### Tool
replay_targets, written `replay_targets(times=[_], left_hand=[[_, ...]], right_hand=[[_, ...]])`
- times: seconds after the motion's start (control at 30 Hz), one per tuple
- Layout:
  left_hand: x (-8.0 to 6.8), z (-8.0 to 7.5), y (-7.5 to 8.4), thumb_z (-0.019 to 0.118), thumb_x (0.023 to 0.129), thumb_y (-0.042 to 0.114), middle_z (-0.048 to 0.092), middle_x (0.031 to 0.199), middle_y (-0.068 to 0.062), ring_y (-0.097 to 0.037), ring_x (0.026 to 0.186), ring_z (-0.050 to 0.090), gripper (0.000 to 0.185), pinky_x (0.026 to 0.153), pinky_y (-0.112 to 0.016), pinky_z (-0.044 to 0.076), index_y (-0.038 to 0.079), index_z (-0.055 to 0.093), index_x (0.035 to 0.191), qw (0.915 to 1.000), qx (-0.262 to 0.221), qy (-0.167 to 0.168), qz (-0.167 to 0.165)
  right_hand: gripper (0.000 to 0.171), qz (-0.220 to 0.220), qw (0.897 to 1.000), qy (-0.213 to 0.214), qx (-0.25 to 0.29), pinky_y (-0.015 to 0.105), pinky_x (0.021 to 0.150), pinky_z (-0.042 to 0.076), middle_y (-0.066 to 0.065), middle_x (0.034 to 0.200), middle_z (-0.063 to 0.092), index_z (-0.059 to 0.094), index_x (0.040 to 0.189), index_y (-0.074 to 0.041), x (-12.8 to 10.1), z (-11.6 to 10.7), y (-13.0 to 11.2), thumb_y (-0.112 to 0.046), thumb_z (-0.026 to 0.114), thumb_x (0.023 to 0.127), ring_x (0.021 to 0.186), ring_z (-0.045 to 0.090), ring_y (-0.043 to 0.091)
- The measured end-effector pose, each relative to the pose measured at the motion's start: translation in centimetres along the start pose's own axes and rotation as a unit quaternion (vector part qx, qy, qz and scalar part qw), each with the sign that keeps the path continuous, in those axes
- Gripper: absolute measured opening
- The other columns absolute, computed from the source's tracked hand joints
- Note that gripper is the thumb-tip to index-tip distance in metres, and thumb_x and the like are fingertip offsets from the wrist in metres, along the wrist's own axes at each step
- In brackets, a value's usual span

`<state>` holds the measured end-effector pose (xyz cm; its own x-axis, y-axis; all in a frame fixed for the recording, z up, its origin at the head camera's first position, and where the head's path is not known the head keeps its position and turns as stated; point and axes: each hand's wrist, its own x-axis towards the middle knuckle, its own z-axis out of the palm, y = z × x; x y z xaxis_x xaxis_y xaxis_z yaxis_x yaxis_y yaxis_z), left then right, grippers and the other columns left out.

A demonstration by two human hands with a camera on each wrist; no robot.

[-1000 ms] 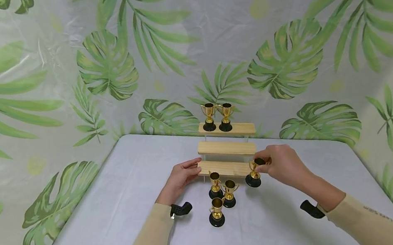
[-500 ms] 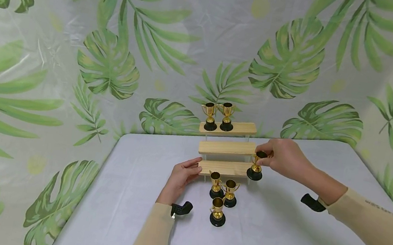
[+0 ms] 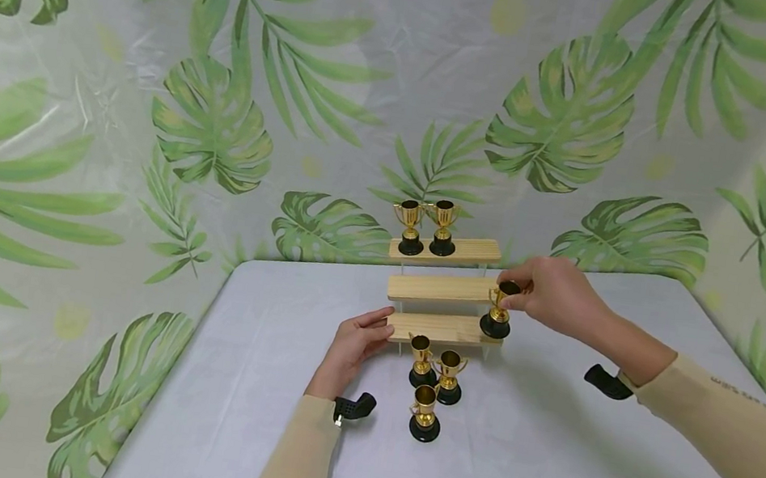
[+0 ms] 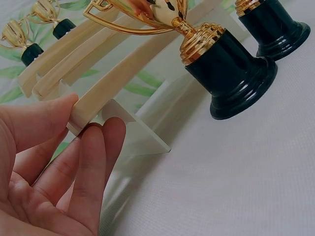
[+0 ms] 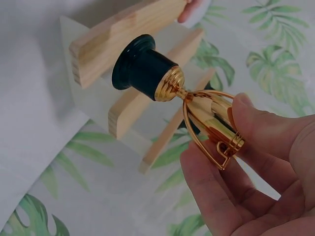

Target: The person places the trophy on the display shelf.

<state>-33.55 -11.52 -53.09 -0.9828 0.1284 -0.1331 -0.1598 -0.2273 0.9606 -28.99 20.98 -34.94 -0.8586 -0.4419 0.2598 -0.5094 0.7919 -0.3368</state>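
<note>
Six gold trophies with black bases are in view from the head: one held, two on a rack, three on the bench (image 3: 541,474). The rack has three wooden shelves, stepped up toward the back; clock hours here are taken from its centre in the head view.

At 3 o'clock the right hand (image 3: 562,297) pinches the held trophy (image 3: 495,326) by its cup, thumb on one side and fingers on the other, base downward. That trophy overlaps the right end of the rack, between 3 and 4 o'clock; whether its base touches wood cannot be told.

At 8 o'clock the left hand (image 3: 346,352) grips the left end of the bottom shelf (image 3: 440,328), its thumb above and fingers curled underneath. The middle shelf (image 3: 435,288) lies behind that one, and the top shelf (image 3: 480,251) bears two trophies standing side by side, one (image 3: 409,244) at 11 o'clock, the other (image 3: 442,244) just short of 12.

The three bench trophies stand upright around 6 o'clock. From the front one (image 3: 424,426), the second (image 3: 421,377) is between 11 and 12 and the third (image 3: 447,391) at 1.

Two beige sleeves and two black wrist pieces, one per arm, show; leaf-printed sheeting (image 3: 372,107) covers the background.
</note>
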Motion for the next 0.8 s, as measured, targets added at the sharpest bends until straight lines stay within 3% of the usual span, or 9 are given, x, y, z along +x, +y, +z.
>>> replay_targets(times=[0.27, 0.53, 0.8], left_hand=[[0.0, 0.0, 0.2, 0.079, 0.087, 0.006, 0.069, 0.118, -0.009, -0.012, 0.097, 0.067, 0.043, 0.082, -0.027, 0.057, 0.008, 0.070, 0.129, 1.0000, 0.007, 0.000, -0.002], [0.0, 0.1, 0.4, 0.079, 0.086, 0.005, 0.070, 0.115, -0.010, -0.014, 0.092, 0.069, 0.042, 0.081, -0.029, 0.058, 0.008, 0.071, 0.127, 0.9997, 0.025, 0.006, 0.000], [-0.1, 0.1, 0.7, 0.080, 0.085, 0.004, 0.071, 0.110, -0.010, -0.014, 0.091, 0.069, 0.042, 0.081, -0.029, 0.058, 0.007, 0.071, 0.126, 0.9997, 0.024, 0.004, -0.001]], right_hand=[[0.030, 0.000, 1.000, 0.009, 0.005, 0.030, 0.045, 0.032, -0.006, 0.060, 0.060, 0.078, 0.110, -0.007, 0.8, -0.3, 0.1, -0.019, 0.084, 0.084, 0.047, 0.044, 0.014], [0.033, 0.013, 1.000, 0.011, 0.015, 0.033, 0.049, 0.045, 0.005, 0.093, 0.075, 0.077, 0.114, -0.007, 1.3, -0.6, 0.0, -0.020, 0.083, 0.085, 0.054, 0.056, 0.011], [0.032, 0.001, 1.000, 0.019, -0.001, 0.033, 0.049, 0.042, 0.002, 0.083, 0.073, 0.077, 0.112, -0.006, 2.3, -0.8, -0.1, -0.017, 0.084, 0.084, 0.052, 0.052, 0.013]])
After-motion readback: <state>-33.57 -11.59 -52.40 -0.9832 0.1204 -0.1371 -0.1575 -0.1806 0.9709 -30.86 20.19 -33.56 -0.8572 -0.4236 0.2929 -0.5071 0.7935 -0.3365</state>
